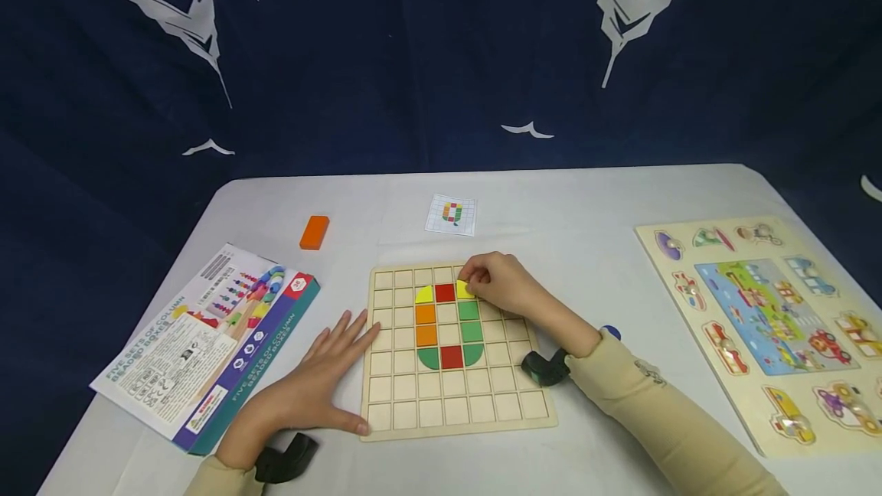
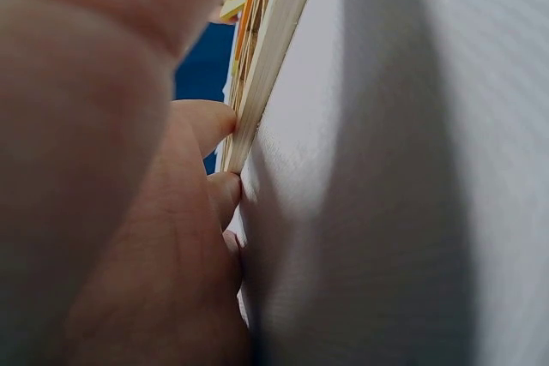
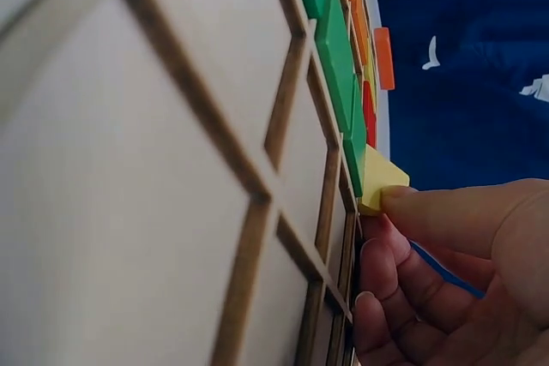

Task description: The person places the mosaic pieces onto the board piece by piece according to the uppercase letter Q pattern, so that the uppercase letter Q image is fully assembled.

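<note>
My right hand (image 1: 501, 282) pinches a yellow tile (image 3: 379, 179) between thumb and finger at the upper right corner of a ring of coloured tiles. The ring lies on a wooden grid board (image 1: 441, 412). It has a yellow rounded tile (image 1: 424, 295) at upper left, red tiles (image 1: 444, 293) top and bottom, orange tiles (image 1: 425, 314) on the left, green squares (image 1: 470, 320) on the right and green rounded tiles (image 1: 428, 358) at the lower corners. Spread flat beside the board, my left hand (image 1: 313, 381) touches its left edge with thumb and fingertips.
Behind the board lies a small card (image 1: 451, 215) printed with a similar coloured ring on a grid. An orange block (image 1: 314, 233) sits at the back left, near a beaded-boxes carton (image 1: 207, 335). At right is a wooden picture puzzle (image 1: 765, 327). A blue round object (image 1: 611, 332) shows behind the right wrist.
</note>
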### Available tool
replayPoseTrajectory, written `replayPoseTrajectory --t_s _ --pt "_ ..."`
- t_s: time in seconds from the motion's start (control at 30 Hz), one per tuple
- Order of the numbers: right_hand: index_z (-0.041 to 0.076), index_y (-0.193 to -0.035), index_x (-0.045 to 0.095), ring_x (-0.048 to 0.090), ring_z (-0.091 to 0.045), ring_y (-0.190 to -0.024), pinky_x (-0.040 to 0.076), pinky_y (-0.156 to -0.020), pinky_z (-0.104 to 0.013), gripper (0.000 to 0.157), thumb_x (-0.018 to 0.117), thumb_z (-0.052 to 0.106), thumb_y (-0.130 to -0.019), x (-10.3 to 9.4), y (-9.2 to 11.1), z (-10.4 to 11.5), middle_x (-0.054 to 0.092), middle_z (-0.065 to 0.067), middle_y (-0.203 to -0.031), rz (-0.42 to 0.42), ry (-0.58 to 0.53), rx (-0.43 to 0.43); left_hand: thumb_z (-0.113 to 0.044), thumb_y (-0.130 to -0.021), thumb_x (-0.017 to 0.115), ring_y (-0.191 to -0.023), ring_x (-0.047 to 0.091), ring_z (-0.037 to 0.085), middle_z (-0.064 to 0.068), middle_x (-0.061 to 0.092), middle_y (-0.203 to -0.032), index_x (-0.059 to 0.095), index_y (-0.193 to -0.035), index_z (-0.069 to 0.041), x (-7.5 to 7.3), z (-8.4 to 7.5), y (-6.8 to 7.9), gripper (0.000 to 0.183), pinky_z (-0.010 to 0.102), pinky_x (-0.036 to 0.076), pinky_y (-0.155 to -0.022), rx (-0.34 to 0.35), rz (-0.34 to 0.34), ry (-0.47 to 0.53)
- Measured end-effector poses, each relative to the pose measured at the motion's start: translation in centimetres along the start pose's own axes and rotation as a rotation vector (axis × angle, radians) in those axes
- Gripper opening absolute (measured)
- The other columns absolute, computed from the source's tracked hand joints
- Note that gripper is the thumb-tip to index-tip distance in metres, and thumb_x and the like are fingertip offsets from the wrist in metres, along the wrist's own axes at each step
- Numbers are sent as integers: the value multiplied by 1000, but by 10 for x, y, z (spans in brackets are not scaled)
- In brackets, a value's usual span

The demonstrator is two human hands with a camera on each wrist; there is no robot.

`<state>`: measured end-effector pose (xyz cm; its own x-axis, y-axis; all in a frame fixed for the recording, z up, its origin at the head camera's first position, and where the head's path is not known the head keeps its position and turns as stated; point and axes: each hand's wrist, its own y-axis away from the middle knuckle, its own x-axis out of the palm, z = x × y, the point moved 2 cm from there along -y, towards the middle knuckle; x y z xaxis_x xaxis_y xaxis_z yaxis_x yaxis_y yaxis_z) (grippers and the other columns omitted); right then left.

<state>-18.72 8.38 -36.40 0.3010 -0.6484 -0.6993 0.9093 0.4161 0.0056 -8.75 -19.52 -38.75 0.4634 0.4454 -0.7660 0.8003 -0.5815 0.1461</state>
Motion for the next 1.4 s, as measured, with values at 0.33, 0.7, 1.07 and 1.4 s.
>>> replayPoseTrajectory --t_s 0.33,0.7,1.07,1.4 --pt "5 -88 70 48 -14 -64 41 -60 -27 12 62 -2 -84 0 0 -1 59 1 -72 -6 4 -27 -52 -55 84 -139 -9 30 9 4 -155 19 -150 -12 0 1 -1 122 54 -4 -107 8 -2 7" --pt "2 -101 70 59 -20 -81 48 -72 -35 15 63 5 -88 -31 36 -13 67 -7 -97 -122 -25 7 -53 -56 83 -139 -8 30 9 4 -155 20 -151 -14 4 2 0 120 55 -4 -106 11 -1 22" --pt "1 -107 69 59 -30 -94 48 -65 -25 23 58 16 -94 -79 142 -60 65 -16 -107 -348 54 215 -53 -55 83 -139 -8 30 10 5 -155 20 -150 -13 1 0 3 121 55 -4 -106 6 -8 18" --pt "-1 -108 68 59 -5 -78 48 -60 -22 25 63 16 -91 -69 163 -79 66 -16 -101 -340 -10 323 -51 -55 84 -139 -8 31 10 5 -155 20 -150 -12 1 1 0 121 56 -4 -106 8 -9 26"
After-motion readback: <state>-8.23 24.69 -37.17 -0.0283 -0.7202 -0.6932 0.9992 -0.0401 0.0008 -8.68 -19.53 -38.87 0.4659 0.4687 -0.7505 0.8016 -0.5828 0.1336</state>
